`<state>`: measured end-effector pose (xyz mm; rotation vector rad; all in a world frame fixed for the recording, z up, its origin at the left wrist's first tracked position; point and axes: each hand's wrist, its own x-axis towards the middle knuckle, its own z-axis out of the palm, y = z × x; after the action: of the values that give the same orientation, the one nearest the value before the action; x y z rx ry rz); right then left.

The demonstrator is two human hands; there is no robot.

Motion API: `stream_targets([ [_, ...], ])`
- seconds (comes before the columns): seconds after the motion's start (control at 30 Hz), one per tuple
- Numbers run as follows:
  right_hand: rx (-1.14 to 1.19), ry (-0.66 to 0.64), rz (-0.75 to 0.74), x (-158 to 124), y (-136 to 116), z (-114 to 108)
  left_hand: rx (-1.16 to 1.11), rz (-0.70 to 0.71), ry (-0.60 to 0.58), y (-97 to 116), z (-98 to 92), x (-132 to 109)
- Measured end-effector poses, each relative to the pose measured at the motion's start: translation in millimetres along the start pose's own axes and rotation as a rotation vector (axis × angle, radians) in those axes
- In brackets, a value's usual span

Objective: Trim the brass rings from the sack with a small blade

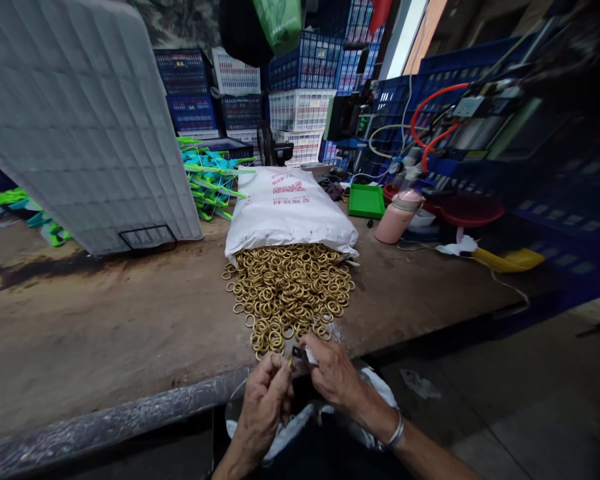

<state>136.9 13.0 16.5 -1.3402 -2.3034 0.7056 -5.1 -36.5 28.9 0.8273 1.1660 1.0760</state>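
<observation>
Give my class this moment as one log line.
left hand: pinches gold ring | right hand: grips small black-tipped tool | ahead: heap of gold rings at mouth of white printed sack | surface: brown worktable

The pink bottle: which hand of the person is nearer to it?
Right. The right hand is in front of the pink bottle, to its left; the left hand is farther left.
</observation>
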Motion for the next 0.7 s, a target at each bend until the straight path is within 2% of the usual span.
stream_targets([
  [0.1,0.009,-0.021,-0.063,-3,-13,-2,0.000,0.010,0.003,-2,-1.1,2],
  [0.2,-0.058,-0.060,-0.031,-2,-19,-3,-0.006,0.024,-0.019,-3,-1.6,1],
  [0.6,-0.138,-0.205,-0.006,-2,-25,-6,-0.011,0.099,0.027,-8,-1.2,-1],
  [0.7,-0.190,-0.244,0.028,1,-18,-5,-0.006,0.057,0.010,-7,-2.5,-6],
])
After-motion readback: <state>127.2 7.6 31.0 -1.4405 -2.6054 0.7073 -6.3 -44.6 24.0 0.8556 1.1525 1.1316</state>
